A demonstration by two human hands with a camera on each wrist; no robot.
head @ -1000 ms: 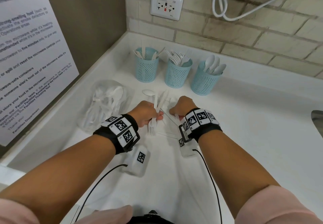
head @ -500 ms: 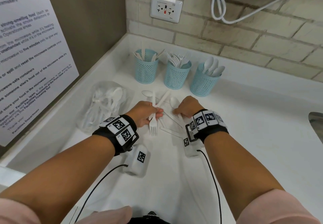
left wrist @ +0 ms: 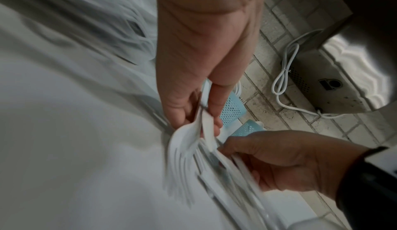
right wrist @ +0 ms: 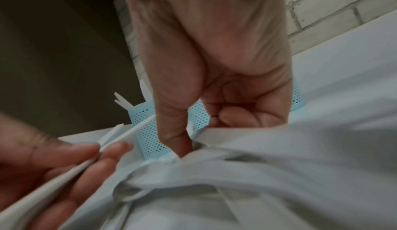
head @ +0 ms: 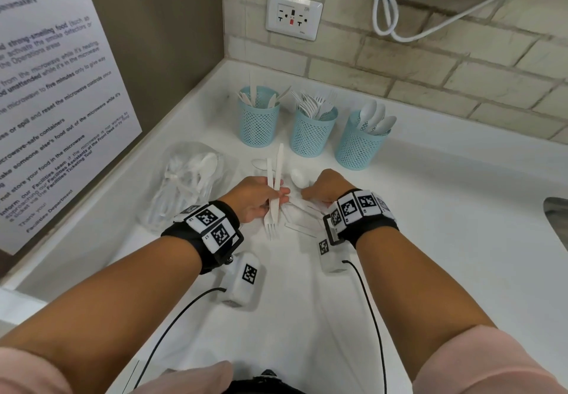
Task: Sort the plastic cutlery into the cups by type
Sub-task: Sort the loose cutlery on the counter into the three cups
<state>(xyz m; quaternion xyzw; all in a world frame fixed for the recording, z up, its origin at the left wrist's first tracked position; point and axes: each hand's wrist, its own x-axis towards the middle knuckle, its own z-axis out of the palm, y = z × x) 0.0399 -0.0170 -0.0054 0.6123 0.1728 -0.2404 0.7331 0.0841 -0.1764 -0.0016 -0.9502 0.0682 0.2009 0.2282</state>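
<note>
White fork (head: 270, 209) and knife (head: 278, 178) pinched in left hand (head: 253, 198) | right hand (head: 325, 188) fingers curled, pinching loose cutlery (head: 302, 224) on counter (head: 430, 240) | three blue cups (head: 313, 131) behind

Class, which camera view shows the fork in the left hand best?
The head view: the fork shows whole, prongs toward the person, held by the left hand. The left wrist view shows blurred prongs; the right wrist view shows only white handles, so I cannot tell the fork there.

The surface (head: 430, 209) is looking smooth, white and faintly glossy. The three cups (head: 312, 135) are showing pale blue perforated plastic. The cutlery (head: 278, 178) is appearing as matt white plastic, the bag (head: 184, 184) as clear crinkled film, the wall (head: 430, 65) as rough brick.
</note>
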